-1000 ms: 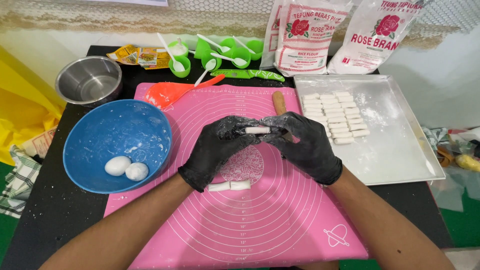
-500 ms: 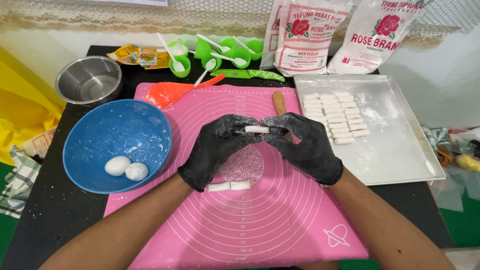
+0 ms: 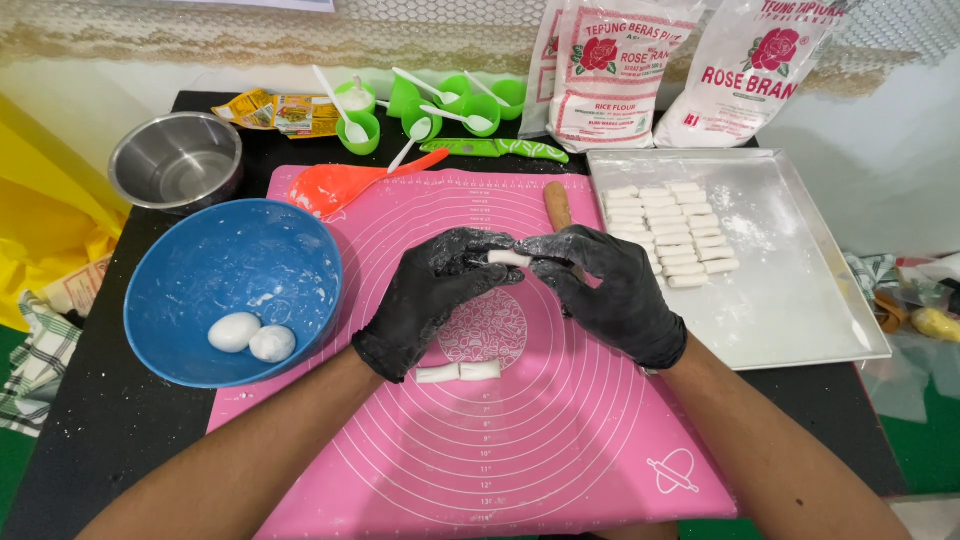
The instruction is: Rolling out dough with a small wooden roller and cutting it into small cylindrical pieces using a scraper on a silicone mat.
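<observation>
Dough piece (image 3: 509, 258) pinched between gloved hands above pink mat (image 3: 560, 440), black table (image 3: 90, 440).

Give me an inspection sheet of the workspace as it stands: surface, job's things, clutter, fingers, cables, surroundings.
Surface: black table with a pink silicone mat over its middle.
Job's things: small white dough piece held above the mat; two more dough pieces lie end to end on the mat; rows of shaped pieces on the floured metal tray; two white dough balls in the blue bowl.
Clutter: steel pot, orange spoon, green cups with white spoons, green knife, wooden rolling pin, yellow sachets, two flour bags.
Fingers: left hand and right hand, both black-gloved and floury, pinch the dough piece between them.
Cables: nothing seen.
Surroundings: yellow bag, checked cloth, lace edging.
</observation>
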